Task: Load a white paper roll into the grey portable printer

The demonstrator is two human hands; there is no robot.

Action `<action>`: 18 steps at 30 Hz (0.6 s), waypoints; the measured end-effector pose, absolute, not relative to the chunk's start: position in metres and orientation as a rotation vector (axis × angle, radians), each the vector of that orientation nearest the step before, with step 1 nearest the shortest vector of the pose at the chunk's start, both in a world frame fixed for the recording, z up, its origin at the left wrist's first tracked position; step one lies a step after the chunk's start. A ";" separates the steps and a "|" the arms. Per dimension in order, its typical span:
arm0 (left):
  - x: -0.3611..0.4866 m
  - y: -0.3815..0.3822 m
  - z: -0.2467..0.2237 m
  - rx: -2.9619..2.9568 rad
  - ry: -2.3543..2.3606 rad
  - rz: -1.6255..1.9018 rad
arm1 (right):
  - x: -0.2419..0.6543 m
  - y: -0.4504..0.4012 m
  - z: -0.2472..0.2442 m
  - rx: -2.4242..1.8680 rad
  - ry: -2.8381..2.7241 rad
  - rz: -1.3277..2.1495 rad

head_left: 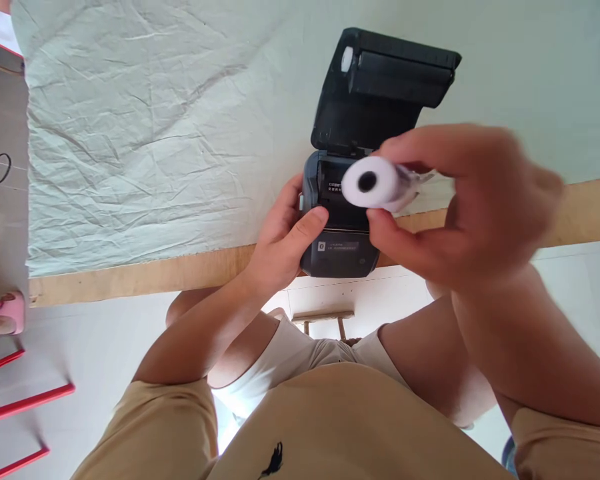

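Note:
A black portable label printer lies at the table's near edge, its lid swung up and back so the dark paper bay shows. My left hand grips the printer's left side, thumb over the front rim. Pinched between the thumb and fingers of my right hand is a small white paper roll with a dark hole in its core. The roll is held above the right part of the open bay and hides some of it. Slight blur covers my right hand.
A wrinkled pale green cloth covers the table, with a bare wooden edge along my side. Red metal legs stand on the floor at left, near another person's pink shoe. A small wooden stool shows beneath the table edge.

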State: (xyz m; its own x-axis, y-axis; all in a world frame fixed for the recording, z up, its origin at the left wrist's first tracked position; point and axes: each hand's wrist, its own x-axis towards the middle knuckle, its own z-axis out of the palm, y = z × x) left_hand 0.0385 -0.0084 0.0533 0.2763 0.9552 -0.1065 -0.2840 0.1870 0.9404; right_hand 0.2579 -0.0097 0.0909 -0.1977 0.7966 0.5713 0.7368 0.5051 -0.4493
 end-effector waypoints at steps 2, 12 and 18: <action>0.036 -0.010 0.051 0.991 0.870 1.036 | 0.252 -0.007 0.087 -1.198 -1.987 -0.024; 0.038 -0.012 0.057 0.956 0.911 1.014 | 0.249 -0.002 0.079 -1.072 -1.927 -0.005; 0.030 -0.010 0.051 1.063 0.830 1.031 | 0.250 -0.015 0.077 -0.989 -2.056 0.171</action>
State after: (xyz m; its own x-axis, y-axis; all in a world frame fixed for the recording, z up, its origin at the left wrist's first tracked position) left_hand 0.0300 -0.0100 0.0507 0.3154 0.9473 -0.0568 -0.2576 0.1431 0.9556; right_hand 0.2504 -0.0148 0.0771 -0.3477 0.6998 0.6241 0.5873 0.6814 -0.4368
